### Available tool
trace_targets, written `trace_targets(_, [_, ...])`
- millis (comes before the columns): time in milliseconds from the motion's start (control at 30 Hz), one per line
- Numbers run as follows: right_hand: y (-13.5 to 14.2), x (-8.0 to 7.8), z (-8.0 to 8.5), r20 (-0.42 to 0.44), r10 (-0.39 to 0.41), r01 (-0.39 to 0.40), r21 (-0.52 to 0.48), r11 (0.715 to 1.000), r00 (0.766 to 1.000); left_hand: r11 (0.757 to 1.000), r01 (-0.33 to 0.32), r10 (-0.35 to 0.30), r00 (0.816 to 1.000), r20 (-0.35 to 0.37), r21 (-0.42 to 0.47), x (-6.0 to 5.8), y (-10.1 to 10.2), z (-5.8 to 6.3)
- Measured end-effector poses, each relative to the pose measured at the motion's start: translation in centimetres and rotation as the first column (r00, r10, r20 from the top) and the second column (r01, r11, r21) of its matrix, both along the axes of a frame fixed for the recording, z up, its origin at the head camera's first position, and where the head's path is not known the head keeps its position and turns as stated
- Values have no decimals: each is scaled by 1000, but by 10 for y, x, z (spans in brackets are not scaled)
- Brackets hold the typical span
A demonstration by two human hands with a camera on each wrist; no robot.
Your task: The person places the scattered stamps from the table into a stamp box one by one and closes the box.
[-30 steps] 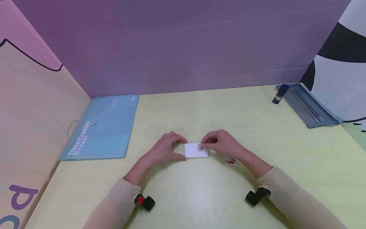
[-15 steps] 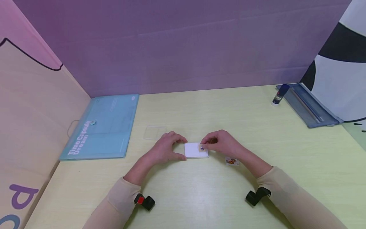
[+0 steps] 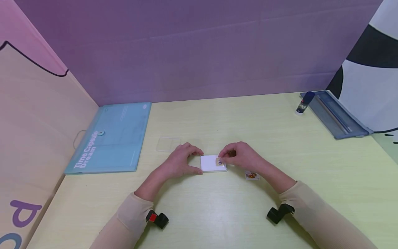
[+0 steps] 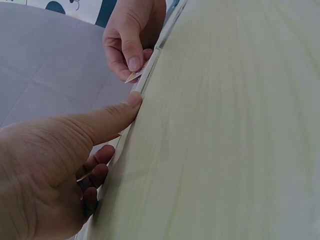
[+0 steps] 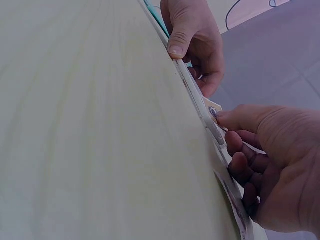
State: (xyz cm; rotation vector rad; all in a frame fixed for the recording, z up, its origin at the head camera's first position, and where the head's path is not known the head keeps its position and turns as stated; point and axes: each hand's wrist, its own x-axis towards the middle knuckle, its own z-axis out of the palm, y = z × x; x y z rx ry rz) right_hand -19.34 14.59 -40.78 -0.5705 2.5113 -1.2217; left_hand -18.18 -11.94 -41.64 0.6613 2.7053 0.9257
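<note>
A thin white rectangular slab (image 3: 208, 163) with rounded corners lies on the table. My left hand (image 3: 181, 160) holds its left end, thumb at the near corner and forefinger at the far one. Over the slab's right end, my right hand (image 3: 244, 157) pinches a small square sticker-like picture (image 3: 219, 162) between thumb and finger. In the right wrist view this small picture (image 5: 214, 109) stands slightly tilted above the slab (image 5: 196, 97). Another small printed picture (image 3: 252, 175) lies beside the right wrist.
A blue document folder (image 3: 109, 138) lies at the left, and a clear thin sheet (image 3: 168, 144) sits behind the left hand. At the back right, a glue stick (image 3: 305, 102) stands by a grey-blue zip pouch (image 3: 334, 114). Fabric walls enclose the table.
The small picture in my right fingers has shifted very slightly towards me over the slab. My left hand keeps its place.
</note>
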Motion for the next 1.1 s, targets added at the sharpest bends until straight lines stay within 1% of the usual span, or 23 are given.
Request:
trace_targets(300, [1, 0, 0, -15, -1, 1, 12, 1000, 1000, 1000, 6, -6, 1000, -8, -2, 1, 0, 2])
trace_targets(433, [2, 0, -1, -3, -4, 4, 2, 1000, 1000, 1000, 0, 0, 1000, 3, -4, 1, 1, 3])
trace_targets(567, [2, 0, 0, 0, 1, -1, -13, 1000, 1000, 1000, 3, -3, 1000, -1, -7, 0, 1, 2])
trace_targets(667, [3, 0, 0, -14, 7, -8, -20, 1000, 1000, 1000, 5, -5, 1000, -8, -5, 0, 0, 2])
trace_targets(900, [8, -2, -1, -36, -21, 20, -20, 1000, 999, 1000, 5, -5, 1000, -5, -4, 0, 0, 0])
trace_targets(1100, [14, -3, -2, -50, -27, 25, -39, 999, 998, 1000, -5, 5, 1000, -1, -2, 0, 0, 0])
